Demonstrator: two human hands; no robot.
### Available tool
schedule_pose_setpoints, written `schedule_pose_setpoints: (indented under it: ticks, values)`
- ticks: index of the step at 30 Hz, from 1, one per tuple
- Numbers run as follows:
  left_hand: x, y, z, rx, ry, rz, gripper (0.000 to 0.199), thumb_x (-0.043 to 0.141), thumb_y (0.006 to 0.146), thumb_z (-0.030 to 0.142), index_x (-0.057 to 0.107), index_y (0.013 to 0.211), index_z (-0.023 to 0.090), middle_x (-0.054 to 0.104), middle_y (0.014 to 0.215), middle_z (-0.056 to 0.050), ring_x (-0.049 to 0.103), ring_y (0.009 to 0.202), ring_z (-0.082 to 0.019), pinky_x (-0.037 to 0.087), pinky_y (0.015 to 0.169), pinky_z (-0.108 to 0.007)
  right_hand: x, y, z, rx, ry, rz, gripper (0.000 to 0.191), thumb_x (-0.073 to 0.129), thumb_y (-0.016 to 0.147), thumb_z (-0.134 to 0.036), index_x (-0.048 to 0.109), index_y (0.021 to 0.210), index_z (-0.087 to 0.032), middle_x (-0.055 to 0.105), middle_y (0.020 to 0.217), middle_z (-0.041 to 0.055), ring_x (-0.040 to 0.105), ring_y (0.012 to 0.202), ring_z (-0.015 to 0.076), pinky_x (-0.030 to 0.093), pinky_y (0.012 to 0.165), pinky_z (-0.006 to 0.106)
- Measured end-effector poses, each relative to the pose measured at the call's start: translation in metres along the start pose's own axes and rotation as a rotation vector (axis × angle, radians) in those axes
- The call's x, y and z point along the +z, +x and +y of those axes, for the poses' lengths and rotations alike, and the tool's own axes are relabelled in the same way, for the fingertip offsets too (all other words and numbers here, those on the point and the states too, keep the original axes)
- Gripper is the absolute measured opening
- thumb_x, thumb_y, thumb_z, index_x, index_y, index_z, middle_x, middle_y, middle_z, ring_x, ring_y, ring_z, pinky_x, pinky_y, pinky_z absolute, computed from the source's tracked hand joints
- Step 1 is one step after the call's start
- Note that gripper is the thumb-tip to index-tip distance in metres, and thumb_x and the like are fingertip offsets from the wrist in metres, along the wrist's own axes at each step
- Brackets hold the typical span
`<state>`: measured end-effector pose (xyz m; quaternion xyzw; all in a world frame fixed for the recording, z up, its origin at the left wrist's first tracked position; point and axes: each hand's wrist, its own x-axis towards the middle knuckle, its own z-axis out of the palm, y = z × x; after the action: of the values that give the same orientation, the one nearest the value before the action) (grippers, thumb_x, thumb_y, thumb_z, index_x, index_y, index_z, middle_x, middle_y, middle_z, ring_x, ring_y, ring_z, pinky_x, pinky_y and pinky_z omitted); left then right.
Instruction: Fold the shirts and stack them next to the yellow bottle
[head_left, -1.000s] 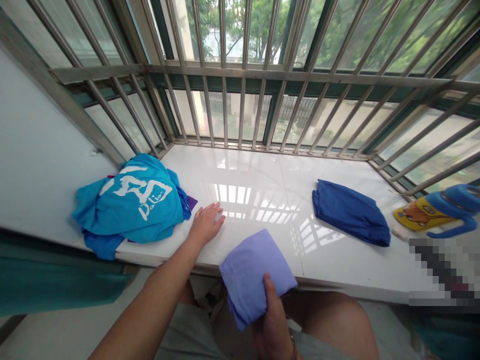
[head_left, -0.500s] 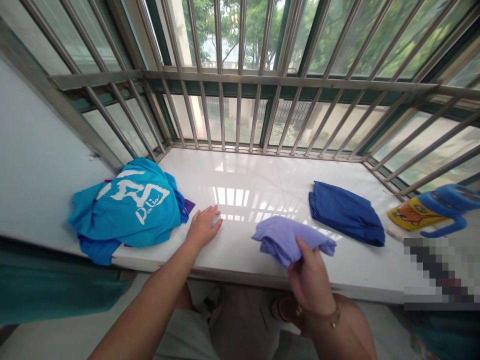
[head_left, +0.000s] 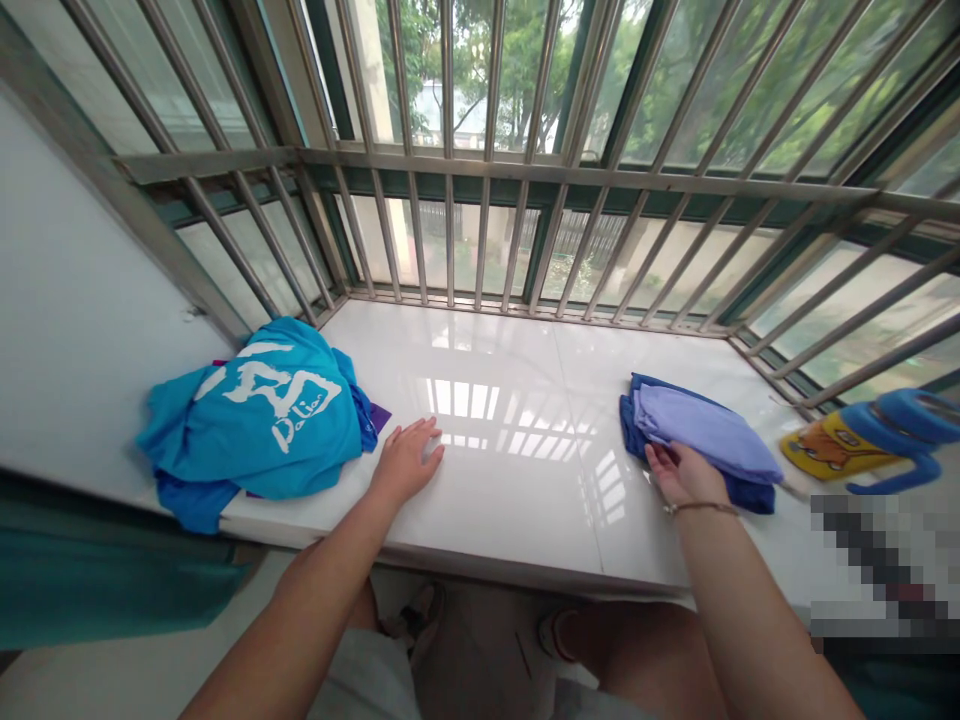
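A folded lavender cloth (head_left: 701, 425) lies on top of a folded dark blue cloth (head_left: 750, 495) at the right of the white ledge (head_left: 517, 510). My right hand (head_left: 686, 475) is at the near left edge of the lavender cloth, its fingers closed on that edge. Flat on the ledge, with fingers spread and nothing held, rests my left hand (head_left: 409, 460). Just left of it sits a heap of clothes, topped by a bright blue shirt (head_left: 262, 420) with white lettering, with purple fabric showing beneath.
A yellow and blue bottle (head_left: 847, 440) lies beyond the folded cloths at the far right, near a pixelated patch. Metal bars (head_left: 487, 175) enclose the ledge along the window. A teal curtain (head_left: 97, 580) hangs at lower left.
My right hand has moved right with the lavender cloth, which now lies on the dark blue one. My left hand has stayed in place.
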<state>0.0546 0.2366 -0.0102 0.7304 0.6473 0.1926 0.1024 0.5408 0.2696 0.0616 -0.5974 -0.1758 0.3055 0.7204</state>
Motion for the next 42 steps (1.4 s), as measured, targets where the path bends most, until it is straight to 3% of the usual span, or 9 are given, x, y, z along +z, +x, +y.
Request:
schedule_pose_setpoints:
  ticks: [6, 10, 14, 19, 22, 26, 30, 34, 42]
  values:
    - [-0.001, 0.0, 0.0, -0.001, -0.001, 0.0, 0.036, 0.055, 0.105, 0.037, 0.072, 0.137, 0.031, 0.061, 0.166, -0.004, 0.052, 0.157, -0.027, 0.032, 0.136, -0.056, -0.045, -0.021, 0.034, 0.084, -0.237, 0.069, 0.033, 0.081, 0.068, -0.025, 0.06, 0.094, -0.025, 0.068, 0.085, 0.0029, 0.067, 0.081, 0.0234, 0.06, 0.087, 0.053]
    - [-0.001, 0.0, 0.0, -0.003, 0.001, -0.003, 0.036, 0.056, 0.105, 0.036, 0.072, 0.136, 0.03, 0.061, 0.166, -0.004, 0.053, 0.157, -0.028, 0.032, 0.136, -0.056, -0.071, -0.011, 0.026, -0.522, -0.969, -0.144, 0.045, 0.077, 0.083, -0.045, 0.073, 0.118, -0.018, 0.071, 0.127, 0.0227, 0.061, 0.129, 0.0419, 0.043, 0.115, 0.065]
    - [-0.001, 0.0, 0.0, 0.0, -0.006, 0.0, 0.037, 0.056, 0.104, 0.035, 0.072, 0.137, 0.028, 0.061, 0.165, -0.005, 0.053, 0.157, -0.028, 0.032, 0.136, -0.057, -0.09, 0.023, 0.034, -0.753, -1.467, -0.337, 0.069, 0.062, 0.096, -0.056, 0.06, 0.155, -0.021, 0.045, 0.169, 0.0267, 0.04, 0.154, 0.0507, 0.036, 0.118, 0.074]
    - [-0.001, 0.0, 0.002, -0.007, -0.02, 0.004, 0.036, 0.058, 0.103, 0.033, 0.072, 0.136, 0.028, 0.062, 0.165, -0.005, 0.053, 0.157, -0.028, 0.031, 0.136, -0.057, -0.11, 0.1, 0.035, -0.853, -1.423, -0.61, 0.052, 0.053, 0.093, -0.024, 0.073, 0.14, -0.013, 0.067, 0.144, 0.0258, 0.061, 0.139, 0.0375, 0.047, 0.117, 0.052]
    - [-0.002, 0.0, 0.003, -0.013, -0.03, -0.009, 0.035, 0.058, 0.104, 0.033, 0.072, 0.136, 0.028, 0.061, 0.166, -0.005, 0.052, 0.158, -0.027, 0.031, 0.136, -0.056, -0.113, 0.119, 0.024, -0.822, -1.498, -0.547, 0.051, 0.05, 0.092, -0.016, 0.077, 0.135, -0.009, 0.067, 0.145, 0.0309, 0.063, 0.137, 0.0391, 0.049, 0.109, 0.053]
    - [-0.004, 0.0, 0.003, -0.021, -0.047, -0.003, 0.034, 0.059, 0.104, 0.032, 0.072, 0.135, 0.028, 0.061, 0.166, -0.005, 0.052, 0.158, -0.026, 0.03, 0.136, -0.055, -0.102, 0.073, 0.028, -0.888, -1.573, -0.317, 0.053, 0.043, 0.099, -0.019, 0.074, 0.141, -0.012, 0.055, 0.16, 0.0317, 0.052, 0.146, 0.0478, 0.046, 0.105, 0.067]
    - [-0.004, 0.0, 0.003, -0.026, -0.058, 0.003, 0.034, 0.059, 0.103, 0.031, 0.073, 0.133, 0.028, 0.062, 0.165, -0.005, 0.053, 0.157, -0.026, 0.03, 0.136, -0.056, -0.085, -0.023, 0.065, -1.044, -1.384, -0.409, 0.056, 0.048, 0.104, -0.041, 0.064, 0.147, -0.008, 0.054, 0.16, 0.0302, 0.05, 0.151, 0.0432, 0.046, 0.117, 0.061]
    - [-0.002, -0.001, 0.001, -0.01, -0.049, 0.013, 0.035, 0.059, 0.102, 0.029, 0.073, 0.134, 0.028, 0.062, 0.165, -0.005, 0.053, 0.157, -0.027, 0.03, 0.136, -0.055, -0.076, -0.1, 0.099, -0.944, -1.363, -0.527, 0.056, 0.04, 0.108, -0.05, 0.065, 0.144, -0.015, 0.059, 0.159, 0.0238, 0.053, 0.15, 0.0417, 0.044, 0.12, 0.066]
    - [-0.001, -0.002, 0.002, 0.021, -0.045, 0.113, 0.031, 0.056, 0.1, 0.023, 0.077, 0.124, 0.022, 0.074, 0.148, -0.011, 0.062, 0.146, -0.029, 0.039, 0.131, -0.053, -0.069, -0.116, 0.095, -0.803, -1.288, -0.485, 0.047, 0.044, 0.104, -0.044, 0.072, 0.131, -0.018, 0.068, 0.153, 0.0176, 0.061, 0.143, 0.0367, 0.042, 0.123, 0.06]
